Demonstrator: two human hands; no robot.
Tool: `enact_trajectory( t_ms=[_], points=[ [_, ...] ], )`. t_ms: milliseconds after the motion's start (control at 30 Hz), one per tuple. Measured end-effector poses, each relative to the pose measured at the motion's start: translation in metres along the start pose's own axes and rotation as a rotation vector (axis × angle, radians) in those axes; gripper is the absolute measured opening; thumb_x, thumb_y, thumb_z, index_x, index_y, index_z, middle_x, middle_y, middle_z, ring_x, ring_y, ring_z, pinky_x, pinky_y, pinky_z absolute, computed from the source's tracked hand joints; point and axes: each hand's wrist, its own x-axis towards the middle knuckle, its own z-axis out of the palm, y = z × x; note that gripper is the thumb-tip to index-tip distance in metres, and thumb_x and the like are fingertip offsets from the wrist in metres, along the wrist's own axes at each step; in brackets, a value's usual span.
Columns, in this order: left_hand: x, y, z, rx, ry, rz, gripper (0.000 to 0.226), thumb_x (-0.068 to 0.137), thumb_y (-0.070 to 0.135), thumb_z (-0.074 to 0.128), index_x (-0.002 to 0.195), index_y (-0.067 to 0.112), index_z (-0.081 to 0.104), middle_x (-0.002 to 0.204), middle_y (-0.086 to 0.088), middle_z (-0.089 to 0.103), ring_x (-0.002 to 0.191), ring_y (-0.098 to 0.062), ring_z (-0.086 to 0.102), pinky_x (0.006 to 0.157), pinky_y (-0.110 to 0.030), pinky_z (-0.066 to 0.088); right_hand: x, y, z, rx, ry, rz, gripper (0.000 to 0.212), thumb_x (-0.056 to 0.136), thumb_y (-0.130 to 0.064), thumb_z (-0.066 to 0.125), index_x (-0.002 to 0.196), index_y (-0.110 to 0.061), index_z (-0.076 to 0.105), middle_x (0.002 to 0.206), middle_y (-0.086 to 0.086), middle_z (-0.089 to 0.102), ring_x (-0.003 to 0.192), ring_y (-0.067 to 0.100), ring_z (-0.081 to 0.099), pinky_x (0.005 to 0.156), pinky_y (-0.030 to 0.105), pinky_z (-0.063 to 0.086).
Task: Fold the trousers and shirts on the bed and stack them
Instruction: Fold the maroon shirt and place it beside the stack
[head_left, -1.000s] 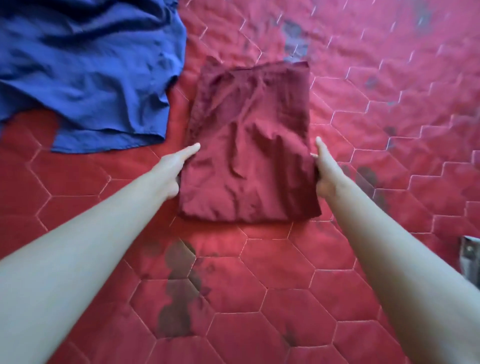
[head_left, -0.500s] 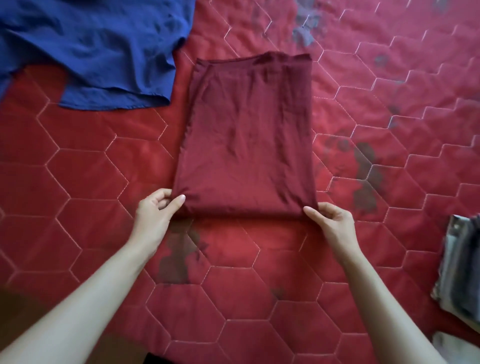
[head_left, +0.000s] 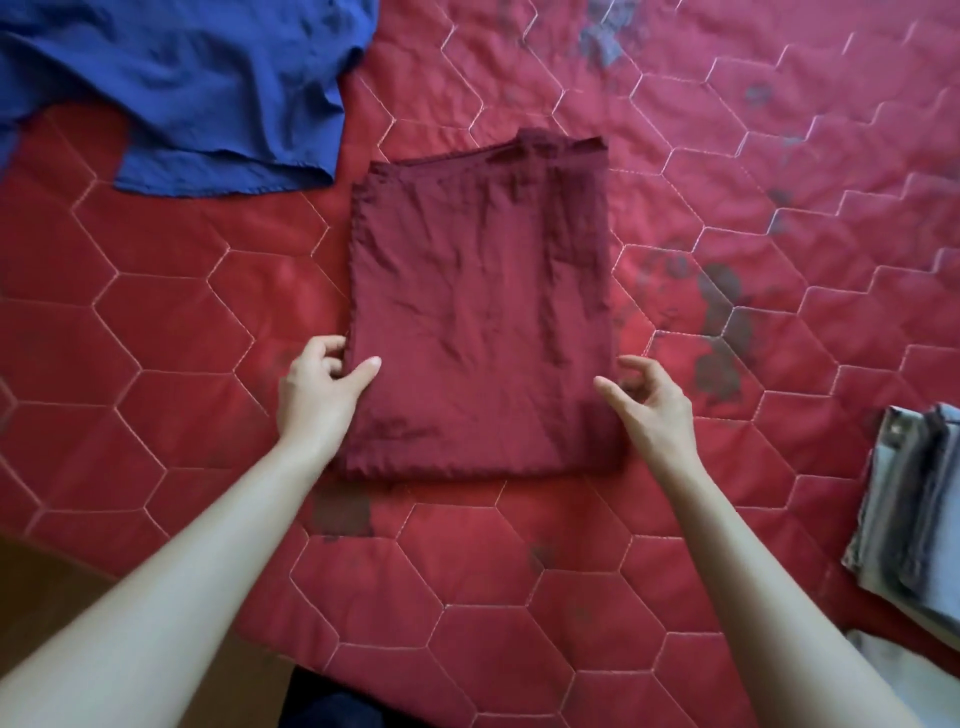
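A maroon garment (head_left: 483, 312) lies folded into a rectangle in the middle of the red quilted bed (head_left: 519, 597). My left hand (head_left: 317, 389) is at its left edge, thumb on top of the cloth and fingers curled at the hem, pinching it. My right hand (head_left: 649, 405) is at the right edge with fingers loosely spread, the index tip over the cloth and nothing gripped. An unfolded blue garment (head_left: 197, 88) lies crumpled at the far left.
A folded stack of pale denim (head_left: 914, 514) sits at the right edge of the bed, with something white (head_left: 914, 670) just below it. The bed's near edge and brown floor (head_left: 47, 597) show at the bottom left. Dark stains mark the quilt.
Both hands left the garment's near corners and moved up along its side edges. The right hand let go and loosened; the garment stays folded.
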Motion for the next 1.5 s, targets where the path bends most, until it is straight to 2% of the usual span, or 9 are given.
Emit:
enact_trajectory(
  t_ms=[433, 567, 633, 733, 833, 1033, 1167, 1267, 1500],
  points=[
    [0.138, 0.090, 0.020, -0.025, 0.203, -0.029, 0.012, 0.086, 0.022, 0.062, 0.097, 0.021, 0.066, 0.091, 0.003, 0.068, 0.098, -0.023, 0.065, 0.080, -0.029, 0.045, 0.118, -0.115, 0.049, -0.314, 0.373, -0.229, 0.050, 0.093, -0.023, 0.057, 0.139, -0.008, 0.045, 0.140, 0.013, 0.045, 0.131, 0.029, 0.040, 0.106, 0.035, 0.032],
    [0.114, 0.099, 0.032, 0.237, 0.387, 0.504, 0.033, 0.085, 0.008, 0.051, 0.117, 0.010, 0.061, 0.121, -0.012, 0.059, 0.116, -0.030, 0.052, 0.099, -0.034, 0.037, 0.123, -0.142, 0.084, -0.471, 0.365, -0.555, 0.046, 0.095, -0.020, 0.048, 0.139, -0.007, 0.049, 0.149, 0.017, 0.039, 0.142, 0.032, 0.032, 0.116, 0.044, 0.025],
    [0.094, 0.095, 0.054, 0.404, 0.210, 0.742, 0.040, 0.089, 0.011, 0.051, 0.128, 0.010, 0.058, 0.137, -0.012, 0.052, 0.132, -0.030, 0.044, 0.112, -0.043, 0.030, 0.121, -0.149, 0.110, -0.519, 0.226, -0.697, 0.045, 0.098, -0.023, 0.044, 0.142, -0.012, 0.048, 0.152, 0.015, 0.037, 0.144, 0.030, 0.029, 0.118, 0.047, 0.020],
    [0.089, 0.079, 0.080, 0.716, 0.005, 0.699, 0.053, 0.098, 0.035, 0.041, 0.149, 0.019, 0.034, 0.159, -0.007, 0.022, 0.148, -0.026, 0.016, 0.119, -0.050, 0.010, 0.128, -0.142, 0.129, -0.728, 0.027, -0.818, 0.048, 0.102, -0.034, 0.033, 0.149, -0.022, 0.035, 0.158, 0.010, 0.026, 0.148, 0.024, 0.020, 0.119, 0.050, 0.013],
    [0.115, 0.068, 0.079, 0.792, 0.036, 0.645, 0.060, 0.098, 0.046, 0.031, 0.153, 0.028, 0.020, 0.162, -0.007, 0.011, 0.149, -0.028, 0.009, 0.118, -0.053, 0.005, 0.160, -0.123, 0.105, -0.833, 0.072, -0.743, 0.053, 0.101, -0.046, 0.027, 0.152, -0.029, 0.025, 0.161, 0.004, 0.019, 0.149, 0.020, 0.014, 0.120, 0.048, 0.006],
    [0.136, 0.084, 0.072, 0.785, 0.067, 0.545, 0.058, 0.100, 0.040, 0.029, 0.154, 0.022, 0.017, 0.162, -0.010, 0.008, 0.149, -0.029, 0.004, 0.118, -0.054, 0.002, 0.192, -0.104, 0.045, -0.642, 0.291, -0.120, 0.056, 0.103, -0.043, 0.021, 0.155, -0.023, 0.015, 0.163, 0.007, 0.007, 0.150, 0.023, 0.000, 0.117, 0.058, 0.000],
    [0.089, 0.088, 0.081, 0.716, 0.129, 0.650, 0.057, 0.097, 0.034, 0.032, 0.152, 0.019, 0.027, 0.161, -0.012, 0.015, 0.148, -0.030, 0.011, 0.118, -0.052, 0.004, 0.131, -0.115, 0.075, -0.606, 0.382, -0.327, 0.053, 0.102, -0.038, 0.028, 0.152, -0.022, 0.028, 0.160, 0.009, 0.020, 0.149, 0.027, 0.011, 0.118, 0.054, 0.004],
    [0.036, 0.066, 0.092, 0.740, 0.028, 0.725, 0.054, 0.097, 0.031, 0.032, 0.150, 0.019, 0.034, 0.159, -0.010, 0.021, 0.148, -0.029, 0.016, 0.118, -0.053, 0.009, 0.065, -0.105, 0.120, -0.613, 0.233, -0.531, 0.049, 0.100, -0.034, 0.035, 0.148, -0.022, 0.038, 0.156, 0.011, 0.029, 0.147, 0.028, 0.022, 0.117, 0.057, 0.011],
    [0.005, -0.029, 0.018, 0.915, -0.110, 0.635, 0.059, 0.097, 0.041, 0.027, 0.152, 0.019, 0.029, 0.160, -0.010, 0.018, 0.147, -0.031, 0.017, 0.116, -0.057, 0.015, 0.014, -0.005, 0.071, -0.768, 0.180, -0.325, 0.053, 0.101, -0.042, 0.030, 0.152, -0.026, 0.028, 0.160, 0.008, 0.021, 0.148, 0.026, 0.017, 0.118, 0.053, 0.012]
  ],
)
